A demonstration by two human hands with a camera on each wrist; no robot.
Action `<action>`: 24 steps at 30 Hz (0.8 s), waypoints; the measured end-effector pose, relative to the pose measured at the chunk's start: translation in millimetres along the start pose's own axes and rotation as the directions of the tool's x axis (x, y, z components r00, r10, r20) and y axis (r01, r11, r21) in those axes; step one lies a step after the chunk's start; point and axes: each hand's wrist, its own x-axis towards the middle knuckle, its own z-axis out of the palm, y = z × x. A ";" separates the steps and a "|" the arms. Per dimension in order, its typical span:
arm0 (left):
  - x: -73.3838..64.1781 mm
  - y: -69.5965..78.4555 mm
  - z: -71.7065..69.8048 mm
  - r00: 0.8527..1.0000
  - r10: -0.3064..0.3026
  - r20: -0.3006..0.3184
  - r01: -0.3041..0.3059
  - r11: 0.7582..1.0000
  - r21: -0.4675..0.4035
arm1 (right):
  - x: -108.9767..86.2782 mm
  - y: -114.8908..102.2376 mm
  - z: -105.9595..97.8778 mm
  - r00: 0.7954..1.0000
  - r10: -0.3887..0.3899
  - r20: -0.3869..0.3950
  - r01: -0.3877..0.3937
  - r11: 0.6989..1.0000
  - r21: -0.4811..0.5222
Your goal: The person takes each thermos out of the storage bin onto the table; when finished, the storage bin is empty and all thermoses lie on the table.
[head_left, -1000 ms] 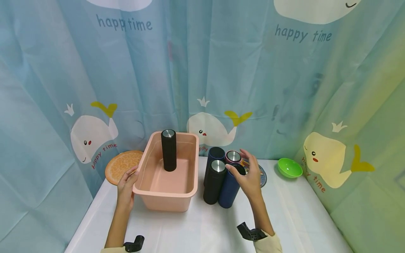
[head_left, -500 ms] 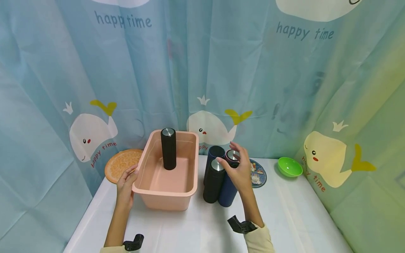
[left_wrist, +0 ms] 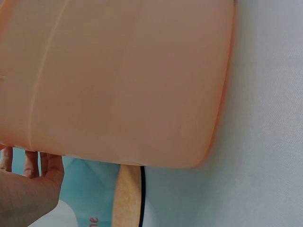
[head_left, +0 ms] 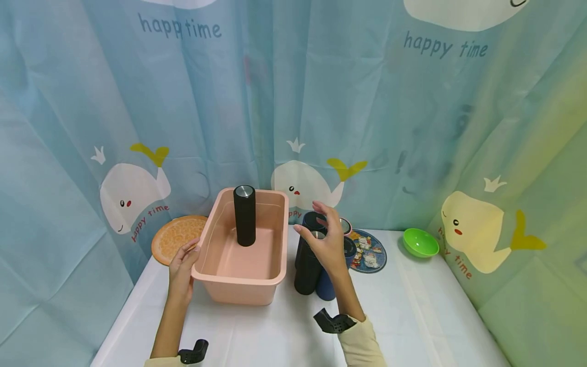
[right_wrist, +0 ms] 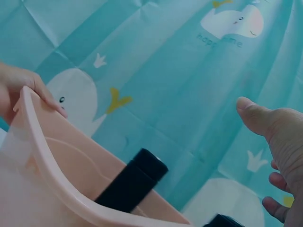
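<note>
A pink plastic basin (head_left: pixel 241 293) stands on the table, and my left hand (head_left: pixel 181 270) grips its left rim, fingers over the edge in the right wrist view. Upright inside the basin is a black thermos (head_left: pixel 245 219) with a silver lid top. To the basin's right several thermoses stand close together: a black thermos (head_left: pixel 306 272) in front, a navy thermos (head_left: pixel 326 286) beside it, a dark blue thermos (head_left: pixel 313 218) behind, and one with a pink-rimmed silver lid (head_left: pixel 346 226). Over this group hovers my right hand (head_left: pixel 329 247), thumb and fingers spread, partly hiding the lids.
An orange-patterned round mat (head_left: pixel 176 237) lies left of the basin, partly behind it. A blue patterned round mat (head_left: pixel 370 255) lies right of the thermoses, and a green bowl (head_left: pixel 420 243) sits farther right. A whale-print curtain (head_left: pixel 362 102) hangs behind the white table (head_left: pixel 412 326).
My right hand has moved left across the tops of the thermoses, from the navy one toward the black one. My left hand and the basin stay in place.
</note>
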 end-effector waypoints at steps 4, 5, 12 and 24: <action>0.4 0.1 0.5 1.000 0.000 -0.002 0.000 1.000 0.000 | 0.4 -0.7 11.9 1.000 -0.002 0.017 0.001 1.000 0.031; 0.3 0.3 0.6 1.000 0.001 -0.002 -0.001 1.000 0.001 | 0.6 1.2 15.5 1.000 -0.001 0.022 0.000 0.999 0.040; -1.3 2.4 0.8 1.000 -0.007 -0.002 0.007 1.000 -0.004 | -1.1 33.4 45.9 0.997 0.009 0.080 -0.014 0.998 0.068; -1.8 4.3 1.3 1.000 -0.019 -0.008 0.019 1.000 -0.003 | -9.3 47.6 86.0 0.975 0.042 0.219 -0.059 0.996 0.069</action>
